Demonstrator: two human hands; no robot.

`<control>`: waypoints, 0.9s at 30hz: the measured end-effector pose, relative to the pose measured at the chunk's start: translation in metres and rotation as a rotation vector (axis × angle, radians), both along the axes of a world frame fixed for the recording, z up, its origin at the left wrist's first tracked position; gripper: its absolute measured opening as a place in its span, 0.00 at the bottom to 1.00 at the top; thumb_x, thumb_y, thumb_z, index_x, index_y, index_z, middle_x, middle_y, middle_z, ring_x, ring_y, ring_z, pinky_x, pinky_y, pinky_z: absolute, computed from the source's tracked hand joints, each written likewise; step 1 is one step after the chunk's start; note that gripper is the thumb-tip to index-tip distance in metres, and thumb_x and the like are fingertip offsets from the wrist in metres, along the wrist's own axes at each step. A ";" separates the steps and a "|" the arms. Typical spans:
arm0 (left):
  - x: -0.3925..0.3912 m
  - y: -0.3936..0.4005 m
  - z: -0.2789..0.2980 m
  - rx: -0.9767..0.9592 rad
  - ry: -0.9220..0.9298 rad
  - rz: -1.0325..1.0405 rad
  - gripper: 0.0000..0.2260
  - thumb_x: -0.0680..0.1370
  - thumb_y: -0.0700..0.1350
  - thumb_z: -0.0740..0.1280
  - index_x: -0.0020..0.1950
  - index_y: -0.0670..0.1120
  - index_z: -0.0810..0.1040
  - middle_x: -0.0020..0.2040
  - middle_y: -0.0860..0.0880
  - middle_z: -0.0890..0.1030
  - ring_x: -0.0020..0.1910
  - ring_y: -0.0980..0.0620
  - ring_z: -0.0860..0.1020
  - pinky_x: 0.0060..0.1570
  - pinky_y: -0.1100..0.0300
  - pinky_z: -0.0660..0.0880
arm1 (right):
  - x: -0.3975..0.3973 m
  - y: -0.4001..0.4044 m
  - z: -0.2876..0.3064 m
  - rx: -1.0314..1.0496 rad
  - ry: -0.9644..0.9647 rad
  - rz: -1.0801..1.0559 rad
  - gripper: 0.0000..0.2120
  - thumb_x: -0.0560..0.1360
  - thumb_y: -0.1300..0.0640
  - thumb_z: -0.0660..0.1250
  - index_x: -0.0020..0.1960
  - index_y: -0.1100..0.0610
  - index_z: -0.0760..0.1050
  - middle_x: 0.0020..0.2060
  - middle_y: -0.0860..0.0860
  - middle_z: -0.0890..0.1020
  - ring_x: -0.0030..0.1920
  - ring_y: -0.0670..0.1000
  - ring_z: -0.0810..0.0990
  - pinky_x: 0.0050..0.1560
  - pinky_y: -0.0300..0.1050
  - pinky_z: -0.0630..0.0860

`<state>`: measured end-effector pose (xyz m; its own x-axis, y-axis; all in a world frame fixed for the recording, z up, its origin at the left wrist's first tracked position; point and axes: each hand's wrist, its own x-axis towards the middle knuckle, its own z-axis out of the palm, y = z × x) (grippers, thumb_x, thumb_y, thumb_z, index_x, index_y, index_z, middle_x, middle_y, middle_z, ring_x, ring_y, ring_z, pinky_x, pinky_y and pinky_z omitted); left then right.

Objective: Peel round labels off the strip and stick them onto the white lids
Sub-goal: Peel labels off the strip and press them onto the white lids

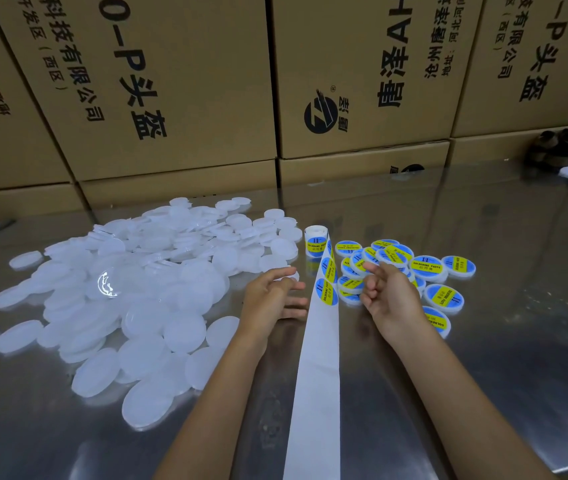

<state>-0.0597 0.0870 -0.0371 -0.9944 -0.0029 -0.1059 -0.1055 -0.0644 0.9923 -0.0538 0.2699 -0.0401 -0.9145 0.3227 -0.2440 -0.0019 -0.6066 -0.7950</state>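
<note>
Stacked cardboard boxes (178,84), printed in black, fill the background behind your work surface. Your reflective metal table (483,306) runs from their base to the near edge of view.

On your left lies the largest group on the table, a wide heap of bare white lids (144,289), many overlapping; one near its middle catches a bright glare. On your right, just beyond the strip, sits a smaller cluster of labelled lids (426,266), each carrying a blue-and-yellow round label, several leaning on one another.

The white backing strip (317,375) runs between your forearms from the near edge up to the label roll (315,241), which stands upright between the two groups of lids. Its near stretch is bare; round labels (326,292) remain on the part level with your hands and beyond.

Your left hand (272,299) rests just left of the strip, fingers loosely extended towards it, beside a white lid at its fingertips; whether it grips that lid cannot be told. Your right hand (391,296) is raised just right of the strip over the labelled lids, fingers loosely curled, forefinger and thumb extended, holding nothing visible.
</note>
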 end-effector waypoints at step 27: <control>-0.067 -0.001 -0.007 -1.200 0.314 -0.048 0.25 0.76 0.57 0.71 0.70 0.48 0.77 0.65 0.44 0.70 0.68 0.45 0.63 0.66 0.52 0.68 | 0.004 -0.020 0.000 0.563 -0.039 0.093 0.12 0.78 0.60 0.60 0.40 0.59 0.79 0.21 0.50 0.70 0.21 0.47 0.62 0.21 0.38 0.58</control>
